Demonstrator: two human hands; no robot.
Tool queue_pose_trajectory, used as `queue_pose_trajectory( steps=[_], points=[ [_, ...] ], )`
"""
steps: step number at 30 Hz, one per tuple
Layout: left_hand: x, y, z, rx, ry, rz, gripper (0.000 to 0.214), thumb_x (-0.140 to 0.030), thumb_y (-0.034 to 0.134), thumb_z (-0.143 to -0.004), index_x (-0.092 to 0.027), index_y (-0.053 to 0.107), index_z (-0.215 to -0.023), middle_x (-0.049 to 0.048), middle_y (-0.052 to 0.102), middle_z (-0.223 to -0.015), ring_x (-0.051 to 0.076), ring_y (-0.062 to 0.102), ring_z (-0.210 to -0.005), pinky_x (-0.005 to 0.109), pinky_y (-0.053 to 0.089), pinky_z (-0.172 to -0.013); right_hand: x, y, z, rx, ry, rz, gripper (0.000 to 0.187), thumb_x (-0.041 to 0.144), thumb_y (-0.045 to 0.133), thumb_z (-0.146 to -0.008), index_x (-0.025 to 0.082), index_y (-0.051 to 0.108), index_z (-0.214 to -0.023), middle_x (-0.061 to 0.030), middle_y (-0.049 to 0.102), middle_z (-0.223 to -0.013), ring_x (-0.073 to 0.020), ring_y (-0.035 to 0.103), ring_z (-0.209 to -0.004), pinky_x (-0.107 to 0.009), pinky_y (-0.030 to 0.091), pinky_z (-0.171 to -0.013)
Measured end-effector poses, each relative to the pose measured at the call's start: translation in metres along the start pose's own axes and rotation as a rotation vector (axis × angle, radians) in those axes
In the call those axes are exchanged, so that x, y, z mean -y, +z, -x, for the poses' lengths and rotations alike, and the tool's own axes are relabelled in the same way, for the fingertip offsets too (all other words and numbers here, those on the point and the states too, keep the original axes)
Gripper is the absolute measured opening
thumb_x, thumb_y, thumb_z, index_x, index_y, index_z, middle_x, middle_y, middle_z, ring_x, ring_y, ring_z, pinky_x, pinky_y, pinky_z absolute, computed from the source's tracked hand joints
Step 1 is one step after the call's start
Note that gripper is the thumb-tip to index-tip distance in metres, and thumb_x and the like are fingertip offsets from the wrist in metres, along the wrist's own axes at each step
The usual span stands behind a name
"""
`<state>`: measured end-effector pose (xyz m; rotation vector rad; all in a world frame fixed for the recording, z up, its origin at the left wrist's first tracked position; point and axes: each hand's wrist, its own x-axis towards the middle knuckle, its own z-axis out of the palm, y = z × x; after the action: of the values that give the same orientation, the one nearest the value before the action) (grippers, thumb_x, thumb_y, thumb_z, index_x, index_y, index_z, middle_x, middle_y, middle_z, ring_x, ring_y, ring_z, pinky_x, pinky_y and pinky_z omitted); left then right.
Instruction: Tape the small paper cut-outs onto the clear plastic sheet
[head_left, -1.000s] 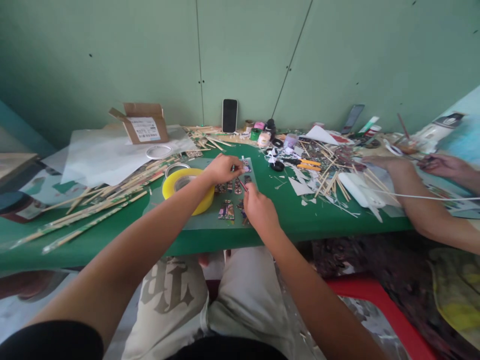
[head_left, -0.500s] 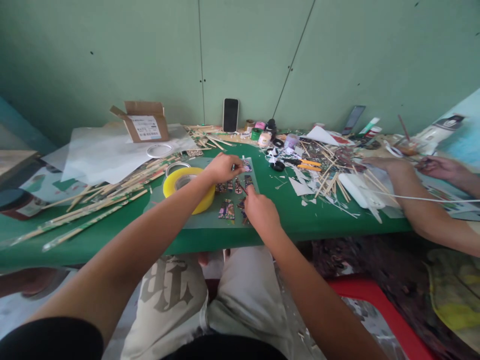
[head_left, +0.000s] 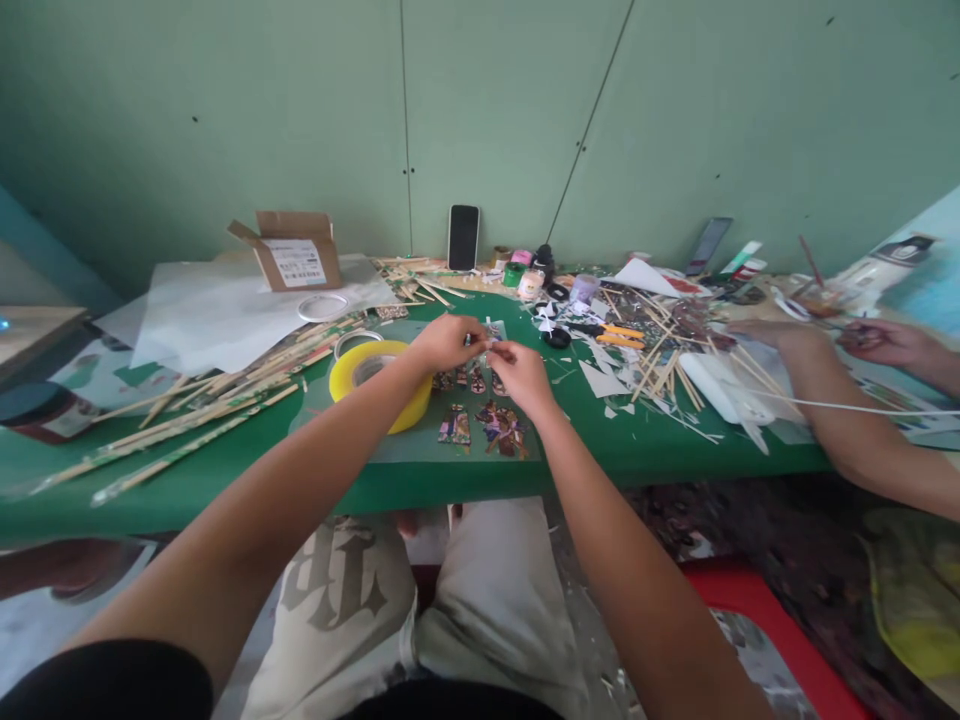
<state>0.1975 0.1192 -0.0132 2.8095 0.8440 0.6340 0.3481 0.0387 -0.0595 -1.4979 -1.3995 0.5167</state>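
Head view: the left hand [head_left: 450,343] and right hand [head_left: 523,377] meet over a thin sheet [head_left: 411,449], I cannot tell if their fingers pinch anything, and on it some patterned pieces [head_left: 454,425] look laid out while a messy pile [head_left: 502,430] seems not yet sorted.

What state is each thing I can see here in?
Left hand: fingertips pinched, anything held too small to tell
Right hand: fingertips pinched, likewise unclear
Cardboard box: upright, flaps open
Yellow tape roll: lying down, partly hidden
Black phone: propped upright, screen dark
Patterned scraps: loosely piled
Orange-handled tool: lying down, open or closed unclear
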Motion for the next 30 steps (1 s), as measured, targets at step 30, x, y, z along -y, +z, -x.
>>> queue_pose_trajectory(
  steps=[30],
  points=[
    [-0.061, -0.058, 0.136, 0.137, -0.427, -0.390, 0.070, -0.044, 0.066, -0.081, -0.017, 0.043, -0.141, 0.0145, 0.071, -0.113, 0.035, 0.067, -0.107, 0.044, 0.051, -0.090, -0.007, 0.012, -0.006, -0.086, 0.070, -0.210, 0.046, 0.053, 0.055, -0.071, 0.012, 0.071, -0.084, -0.0091, 0.071, -0.077, -0.0169, 0.057, -0.063, -0.027, 0.043, -0.060]
  ],
)
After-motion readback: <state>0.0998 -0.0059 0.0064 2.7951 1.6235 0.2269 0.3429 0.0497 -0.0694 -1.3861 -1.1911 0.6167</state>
